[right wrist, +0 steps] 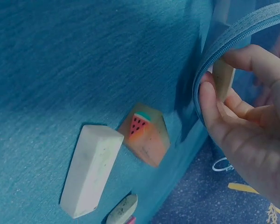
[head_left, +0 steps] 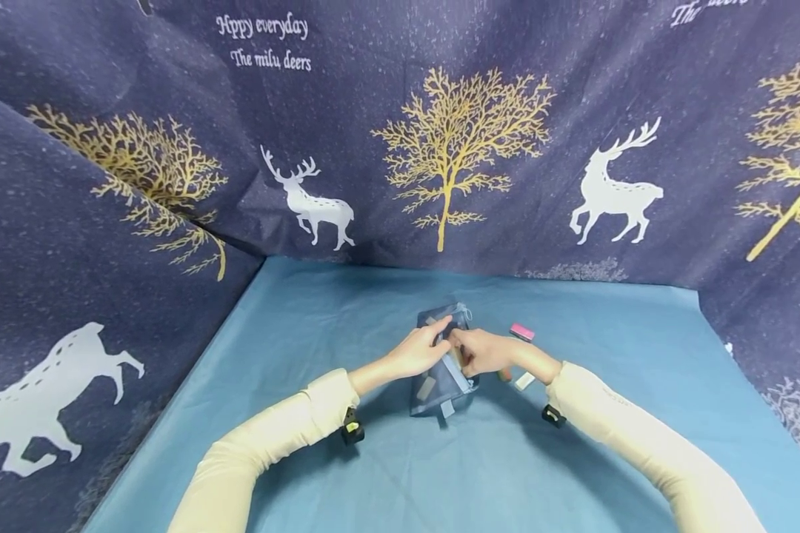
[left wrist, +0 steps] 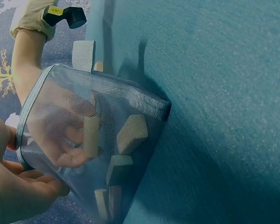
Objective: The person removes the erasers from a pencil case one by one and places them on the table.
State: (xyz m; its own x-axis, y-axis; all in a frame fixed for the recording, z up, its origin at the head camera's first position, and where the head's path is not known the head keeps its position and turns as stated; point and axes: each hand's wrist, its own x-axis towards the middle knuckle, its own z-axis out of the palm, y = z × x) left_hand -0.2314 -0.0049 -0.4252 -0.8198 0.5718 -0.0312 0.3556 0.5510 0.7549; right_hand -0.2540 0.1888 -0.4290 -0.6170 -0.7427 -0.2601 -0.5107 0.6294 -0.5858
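Observation:
A dark blue mesh zipper pouch [head_left: 436, 389] stands with its mouth open between both hands. My left hand [head_left: 421, 349] pinches the pouch's zippered rim [left wrist: 21, 133], thumb and fingers on either side. Inside the mouth is my right hand [head_left: 483, 351], gripping a beige block-shaped eraser [right wrist: 223, 79] between thumb and fingers. Through the mesh in the left wrist view, that hand shows behind the netting. Several pale eraser-like blocks [left wrist: 133, 134] lie deeper in the pouch, partly blurred by the mesh.
Right of the pouch lie a white block eraser [right wrist: 91, 170], an orange-brown eraser with a watermelon print [right wrist: 147, 135] and a pink eraser [head_left: 522, 332]. A pale green speckled piece [right wrist: 122, 210] is nearby. Blue cloth [head_left: 373, 481] covers the table; a patterned curtain [head_left: 507, 148] hangs behind.

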